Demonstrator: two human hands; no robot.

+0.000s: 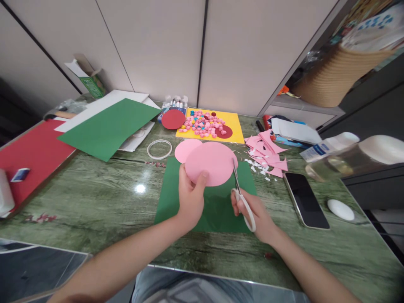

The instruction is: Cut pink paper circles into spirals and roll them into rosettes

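Observation:
A pink paper circle [213,162] is pinched at its lower left edge by my left hand [192,195], thumb on top. My right hand [251,210] grips white-handled scissors [248,212], whose blades meet the circle's right edge. Beneath both hands lies a green sheet [217,210] on the table. Another pink circle [186,149] shows partly behind the held one. Pink paper scraps [267,153] and small white bits are heaped to the right of the circle.
Pink and coloured balls [205,124] cover a yellow sheet [235,122] at the back. A roll of tape [159,149] lies left of the circles. To the right are a phone [306,200], a white oval object [341,209] and a bottle [331,164]. Green card [110,126] lies back left.

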